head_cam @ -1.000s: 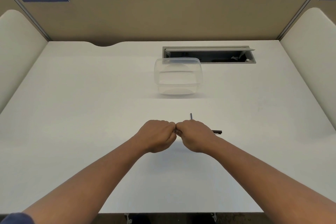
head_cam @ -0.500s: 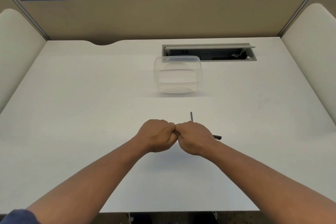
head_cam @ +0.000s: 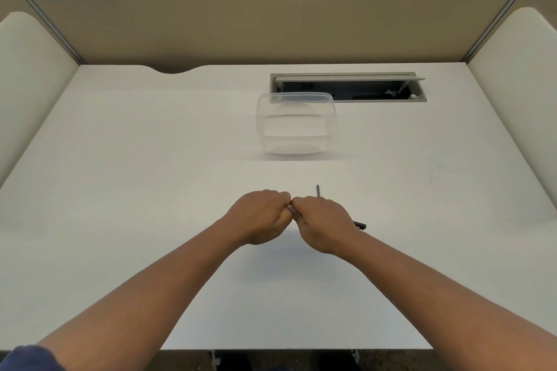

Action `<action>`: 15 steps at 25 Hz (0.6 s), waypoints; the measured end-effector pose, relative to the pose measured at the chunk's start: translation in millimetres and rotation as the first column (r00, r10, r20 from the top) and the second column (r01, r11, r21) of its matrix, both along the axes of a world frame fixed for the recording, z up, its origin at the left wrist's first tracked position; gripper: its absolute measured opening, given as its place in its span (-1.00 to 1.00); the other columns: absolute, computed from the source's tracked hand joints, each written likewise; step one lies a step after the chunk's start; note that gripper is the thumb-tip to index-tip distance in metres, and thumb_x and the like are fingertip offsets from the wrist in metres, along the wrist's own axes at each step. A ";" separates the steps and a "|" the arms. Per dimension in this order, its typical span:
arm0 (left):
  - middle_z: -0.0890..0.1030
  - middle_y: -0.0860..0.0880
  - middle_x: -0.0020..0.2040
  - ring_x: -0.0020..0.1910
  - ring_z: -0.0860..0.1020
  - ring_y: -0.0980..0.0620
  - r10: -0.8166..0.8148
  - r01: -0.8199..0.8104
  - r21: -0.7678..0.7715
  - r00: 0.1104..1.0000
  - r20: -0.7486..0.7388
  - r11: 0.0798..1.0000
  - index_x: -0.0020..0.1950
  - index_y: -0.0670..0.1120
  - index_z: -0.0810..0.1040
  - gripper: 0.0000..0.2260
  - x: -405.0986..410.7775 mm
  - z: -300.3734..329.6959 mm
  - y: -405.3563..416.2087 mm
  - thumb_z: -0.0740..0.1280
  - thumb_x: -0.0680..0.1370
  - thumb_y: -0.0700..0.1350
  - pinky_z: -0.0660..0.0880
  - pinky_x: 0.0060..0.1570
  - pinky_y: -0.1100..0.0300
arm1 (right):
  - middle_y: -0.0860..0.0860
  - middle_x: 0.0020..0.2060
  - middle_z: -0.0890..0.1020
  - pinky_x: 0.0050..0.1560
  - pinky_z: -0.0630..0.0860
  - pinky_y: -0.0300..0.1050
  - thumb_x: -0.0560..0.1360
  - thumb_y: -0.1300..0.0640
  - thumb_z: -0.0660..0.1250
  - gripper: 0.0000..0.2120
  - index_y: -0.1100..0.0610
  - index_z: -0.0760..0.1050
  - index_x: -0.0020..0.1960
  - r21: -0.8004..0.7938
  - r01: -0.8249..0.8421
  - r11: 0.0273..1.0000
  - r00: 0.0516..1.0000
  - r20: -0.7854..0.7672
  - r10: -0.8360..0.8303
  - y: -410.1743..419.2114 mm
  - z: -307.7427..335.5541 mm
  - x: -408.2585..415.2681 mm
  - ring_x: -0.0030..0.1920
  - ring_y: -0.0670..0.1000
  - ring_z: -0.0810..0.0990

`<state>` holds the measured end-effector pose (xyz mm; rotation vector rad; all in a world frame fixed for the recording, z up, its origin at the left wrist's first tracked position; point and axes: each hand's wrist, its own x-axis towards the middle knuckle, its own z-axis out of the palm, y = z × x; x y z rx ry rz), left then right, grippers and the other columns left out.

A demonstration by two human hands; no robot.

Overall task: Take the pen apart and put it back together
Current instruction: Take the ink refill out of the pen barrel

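Desk [head_cam: 120, 190]: white, partitioned on three sides.
Container [head_cam: 296, 126]: clear plastic, beyond my hands.
My left hand [head_cam: 259, 215]: clenched, knuckles touching the right; contents hidden.
My right hand [head_cam: 324, 223]: clenched around the pen [head_cam: 360, 225], dark end protruding at the wrist side.
Thin rod [head_cam: 318, 191]: behind my right hand.

Single head cam, wide-angle, looking forward and down over the white table [head_cam: 120, 190] from its near edge. Both forearms enter from the bottom corners, close to the lens. The far partition [head_cam: 271, 18] fills the top; side panels curve in at left and right from lens distortion. No second view.
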<state>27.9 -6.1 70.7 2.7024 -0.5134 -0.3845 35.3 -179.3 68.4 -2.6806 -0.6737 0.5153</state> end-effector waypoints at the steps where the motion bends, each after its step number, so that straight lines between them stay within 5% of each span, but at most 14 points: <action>1: 0.48 0.01 -0.30 -0.30 0.42 -0.04 0.074 -0.079 -0.105 0.996 -0.047 0.991 -0.16 -0.08 0.38 -0.77 -0.2 -0.7 0.2 0.09 0.62 -0.02 0.35 -0.30 0.05 | 0.00 -0.29 0.49 -0.23 0.42 0.03 0.69 -0.02 0.02 -0.70 0.07 0.31 -0.15 0.027 0.018 0.999 1.000 -0.010 -0.018 -1.0 -0.5 1.5 -0.27 0.12 0.43; 5: 0.60 0.04 -0.23 -0.30 0.51 0.10 0.341 -0.482 -0.515 0.873 -0.348 0.709 -0.05 -0.04 0.54 -0.91 -0.5 -5.7 -2.7 0.30 0.62 -0.06 0.47 -0.25 0.22 | -0.02 -0.32 0.47 -0.21 0.40 0.03 0.69 0.04 0.06 -0.72 0.05 0.32 -0.18 0.204 0.104 0.973 0.988 -0.134 -0.078 -3.2 -3.3 1.2 -0.26 0.08 0.43; 9: 0.65 0.00 -0.19 -0.23 0.58 0.07 0.311 -0.644 -0.646 0.765 -0.564 0.410 0.05 -0.13 0.61 -0.91 -2.6 -8.3 -7.2 0.41 0.58 -0.15 0.52 -0.17 0.22 | 0.05 -0.17 0.63 -0.18 0.48 -0.07 0.69 0.12 0.10 -0.74 0.16 0.54 -0.01 0.412 0.304 0.859 0.938 -0.287 -0.194 -1.8 -3.6 1.2 -0.21 -0.01 0.53; 12: 0.65 -0.01 -0.17 -0.19 0.59 0.02 0.308 -0.687 -0.666 0.727 -0.614 0.291 0.02 -0.13 0.64 -0.93 -3.9 -7.7 -11.6 0.43 0.57 -0.16 0.52 -0.12 0.17 | -0.01 -0.13 0.65 -0.07 0.55 -0.08 0.67 0.13 0.14 -0.78 0.11 0.57 0.09 0.463 0.369 0.806 0.909 -0.360 -0.209 0.4 -2.6 0.2 -0.17 -0.09 0.58; 15: 0.66 -0.06 -0.14 -0.16 0.64 0.02 0.348 -0.684 -0.673 0.726 -0.593 0.281 0.01 -0.15 0.60 -0.91 -1.6 -4.0 -15.7 0.39 0.60 -0.13 0.54 -0.09 0.16 | 0.05 -0.08 0.69 -0.01 0.58 0.11 0.61 0.16 0.17 -0.78 0.05 0.58 0.10 0.478 0.395 0.784 0.901 -0.370 -0.228 0.6 -1.2 -0.7 -0.11 0.09 0.63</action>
